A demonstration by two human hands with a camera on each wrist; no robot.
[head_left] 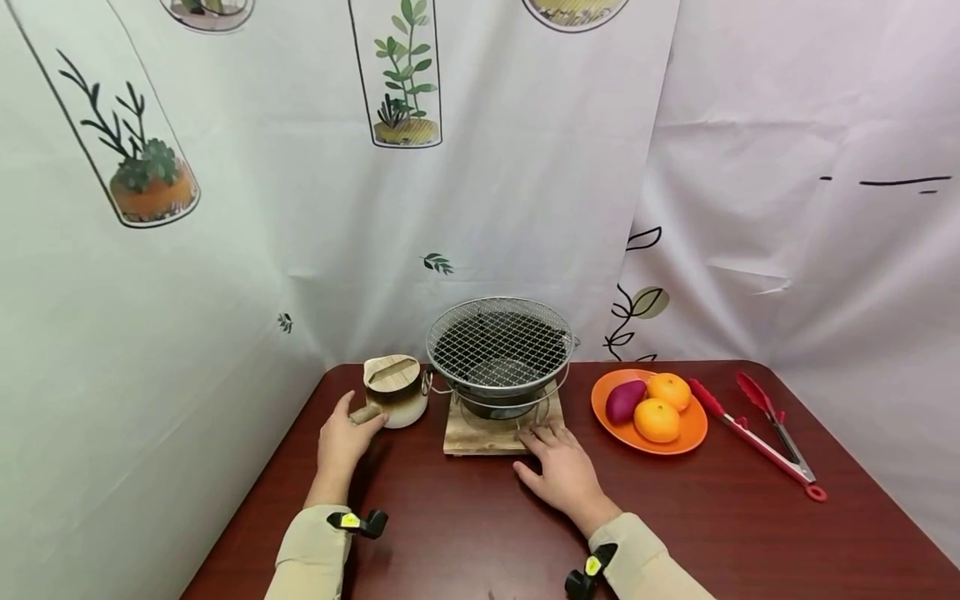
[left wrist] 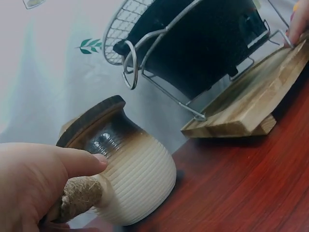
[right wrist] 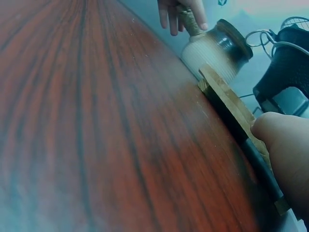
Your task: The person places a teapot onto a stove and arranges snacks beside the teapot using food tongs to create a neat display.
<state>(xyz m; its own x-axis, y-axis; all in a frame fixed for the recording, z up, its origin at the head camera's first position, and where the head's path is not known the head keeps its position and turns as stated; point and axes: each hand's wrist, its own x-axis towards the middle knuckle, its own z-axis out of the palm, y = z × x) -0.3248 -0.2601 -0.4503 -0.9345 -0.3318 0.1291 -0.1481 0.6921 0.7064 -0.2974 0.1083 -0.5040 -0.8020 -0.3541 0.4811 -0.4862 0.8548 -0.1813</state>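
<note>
At the left of the table stands a small ceramic pot (head_left: 405, 406), dark at the top and cream ribbed below, with a wooden lid (head_left: 393, 373). My left hand (head_left: 344, 442) has thumb and fingers on either side of its twine-wrapped handle (left wrist: 81, 195). The pot appears to sit on the table. To its right, a dark round grill (head_left: 498, 358) with a wire mesh top stands on a wooden board (head_left: 480, 437). My right hand (head_left: 561, 473) rests its extended fingers on the board's front right part, near the wire stand.
Right of the grill, an orange plate (head_left: 611, 423) carries two orange citrus fruits (head_left: 657, 420) and a purple oval item (head_left: 625, 402). Red-tipped tongs (head_left: 772, 450) lie spread near the table's right edge. A printed cloth (head_left: 525, 208) hangs close behind the table.
</note>
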